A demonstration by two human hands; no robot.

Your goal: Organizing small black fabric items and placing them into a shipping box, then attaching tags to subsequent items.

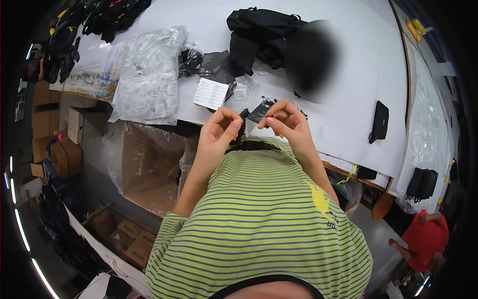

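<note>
Both my hands are raised in front of my chest at the table's near edge. The fingers of my left hand [220, 130] are pinched together, with something small and dark at the tips that I cannot make out. A short black piece [244, 114] shows just beyond them. My right hand [289, 119] is closed in a pinch at the corner of a flat black tag [258, 111], a little apart from the left. Small black bits [269, 101] lie behind the tag. Past my left hand is a white printed card [211, 93], beside black cards [215, 65].
A clear plastic bag of small packets [149, 79] lies left on the white table [361, 119]. A black backpack [264, 35] is at the back, partly blurred. A black pouch [380, 122] lies right. Below left stands a plastic-lined carton [152, 167]. A person in red [424, 239] is far right.
</note>
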